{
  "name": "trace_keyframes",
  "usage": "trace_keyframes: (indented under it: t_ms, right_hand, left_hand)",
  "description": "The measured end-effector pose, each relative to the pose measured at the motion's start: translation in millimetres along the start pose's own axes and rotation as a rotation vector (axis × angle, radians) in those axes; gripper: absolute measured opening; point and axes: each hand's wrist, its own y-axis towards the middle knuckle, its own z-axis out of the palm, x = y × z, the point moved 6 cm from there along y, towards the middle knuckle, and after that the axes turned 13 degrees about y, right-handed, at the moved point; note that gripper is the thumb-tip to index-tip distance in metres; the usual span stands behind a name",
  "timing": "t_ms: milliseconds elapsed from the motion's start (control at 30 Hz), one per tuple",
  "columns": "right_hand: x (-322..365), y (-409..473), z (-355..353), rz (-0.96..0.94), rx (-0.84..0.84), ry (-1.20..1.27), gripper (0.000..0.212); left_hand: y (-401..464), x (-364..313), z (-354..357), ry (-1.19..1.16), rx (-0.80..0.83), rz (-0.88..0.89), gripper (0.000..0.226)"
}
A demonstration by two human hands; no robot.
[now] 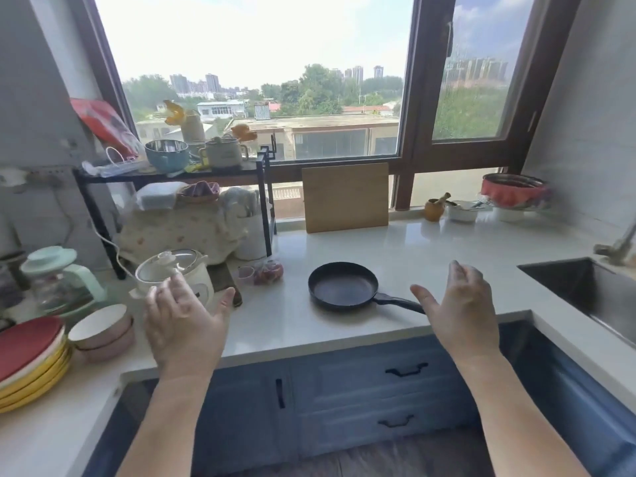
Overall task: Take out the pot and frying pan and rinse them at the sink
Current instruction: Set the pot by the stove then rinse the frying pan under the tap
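Observation:
A small black frying pan (342, 286) lies flat on the white counter (430, 256), its handle pointing right toward my right hand (459, 306). That hand hovers open just past the handle's end, holding nothing. A white electric pot with a glass lid (172, 271) stands at the left of the counter. My left hand (184, 321) is open, fingers spread, right in front of the pot and partly covering it. The steel sink (585, 290) is sunk into the counter at the far right, with a faucet (619, 247) behind it.
A wooden cutting board (346, 197) leans against the window. A black shelf rack (172, 173) with bowls and cups stands at the back left. Stacked plates (31, 359), pink bowls (103, 330) and a mint glass kettle (58, 280) crowd the left. Blue drawers (378, 401) lie below.

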Motion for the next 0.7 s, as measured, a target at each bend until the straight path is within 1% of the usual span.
trace_keyframes:
  t_ms: [267, 467, 567, 633, 700]
  right_hand:
    - [-24, 115, 82, 0.052, 0.011, -0.019, 0.079]
    - [-52, 170, 134, 0.072, 0.084, -0.016, 0.079]
    - [-72, 194, 164, 0.064, 0.155, 0.005, 0.079]
    - [-89, 208, 189, 0.059, 0.238, 0.020, 0.080]
    - [-106, 219, 217, 0.049, 0.345, 0.031, 0.080]
  left_hand:
    - [113, -105, 96, -0.016, 0.054, 0.100, 0.092]
    - [146, -174, 164, -0.038, 0.100, 0.171, 0.088]
    - [154, -198, 203, -0.025, 0.154, 0.182, 0.088]
    - [156, -211, 228, -0.012, 0.173, 0.202, 0.088]
    - [153, -221, 259, 0.018, 0.242, 0.221, 0.089]
